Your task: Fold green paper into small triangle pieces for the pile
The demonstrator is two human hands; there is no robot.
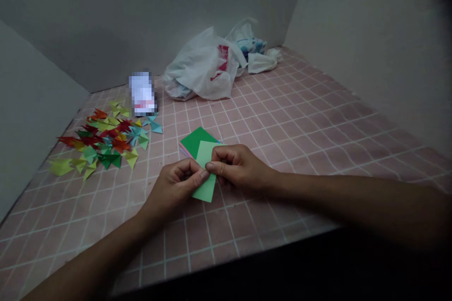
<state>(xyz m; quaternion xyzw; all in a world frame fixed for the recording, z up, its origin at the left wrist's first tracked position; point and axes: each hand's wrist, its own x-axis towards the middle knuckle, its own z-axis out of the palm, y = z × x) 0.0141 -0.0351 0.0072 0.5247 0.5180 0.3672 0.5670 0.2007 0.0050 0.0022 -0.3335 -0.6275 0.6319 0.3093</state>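
A light green sheet of origami paper (205, 191) is pinched between both my hands, above the tabletop. My left hand (181, 181) grips its left edge between thumb and curled fingers. From the other side my right hand (240, 164) grips it, the two thumbs almost meeting at the middle. The sheet looks narrow, but whether it is folded I cannot tell. Just behind it lies a stack of coloured paper (197, 140) with dark green on top, partly covered by the sheet and my right hand.
Many folded paper cranes (106, 138) in red, yellow, green and blue lie spread at the left. A phone with a lit screen (142, 93) stands behind them. White plastic bags (203, 68) sit at the back on the checked tablecloth (282, 117). Walls enclose the table's back and sides.
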